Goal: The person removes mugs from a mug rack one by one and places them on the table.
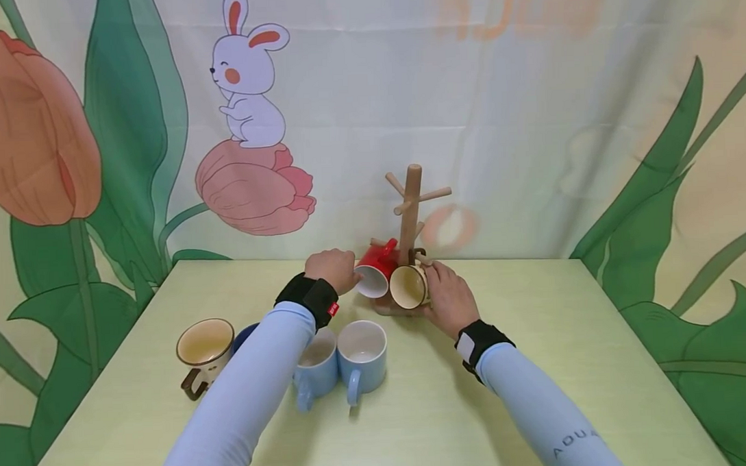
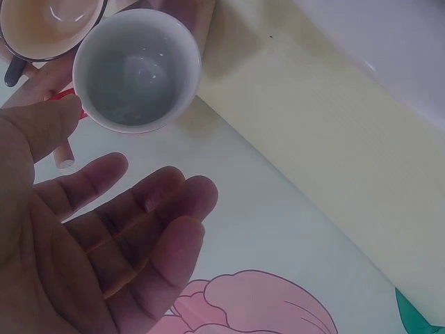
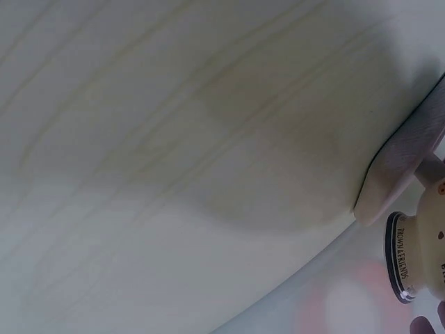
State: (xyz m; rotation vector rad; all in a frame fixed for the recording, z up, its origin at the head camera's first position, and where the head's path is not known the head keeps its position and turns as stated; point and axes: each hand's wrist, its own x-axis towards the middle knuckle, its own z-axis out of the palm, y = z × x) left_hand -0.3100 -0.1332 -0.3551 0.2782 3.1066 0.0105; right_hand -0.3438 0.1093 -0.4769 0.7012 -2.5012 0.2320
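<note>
Near edge: two pale-blue ceramic mugs (image 1: 340, 361) idle; further back, left hand (image 1: 334, 270) open, fingers relaxed beside hanging red glazed mug (image 1: 375, 268); right hand (image 1: 449, 297) against cream dark-rimmed mug (image 1: 409, 286), grip unclear, on wooden peg tree (image 1: 409, 211); rigid, slick, chippable — take the handle.

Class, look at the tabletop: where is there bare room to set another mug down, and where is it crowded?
Bare: the table right of the right hand, and the near edge below the blue mugs. Crowded: around the mug tree, where both hands meet the hung red mug and cream mug.
</note>
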